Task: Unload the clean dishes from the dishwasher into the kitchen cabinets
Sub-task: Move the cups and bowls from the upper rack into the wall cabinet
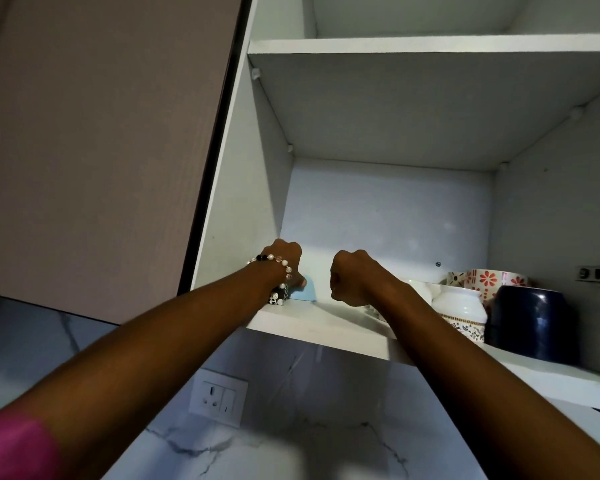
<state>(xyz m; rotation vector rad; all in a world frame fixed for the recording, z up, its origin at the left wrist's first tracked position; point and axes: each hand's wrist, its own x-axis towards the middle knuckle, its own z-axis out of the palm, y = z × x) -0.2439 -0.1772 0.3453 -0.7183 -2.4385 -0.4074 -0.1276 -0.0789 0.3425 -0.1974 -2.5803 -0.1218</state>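
Shelf (312,323) open mid-span; mugs (527,320) (clustered) block right.

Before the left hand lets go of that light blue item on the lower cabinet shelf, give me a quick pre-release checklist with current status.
1. Light blue item sits on the white lower shelf: ok, its base meets the shelf.
2. Left hand has hold of it: ok, thumb on it.
3. Right hand carries nothing: cannot tell, fist curled, palm hidden.
4. Gap to the white patterned ceramic bowl: ok, bare shelf between.
5. Dark blue glossy mug upright, undisturbed: ok.
6. Item well back from the shelf edge: ok.
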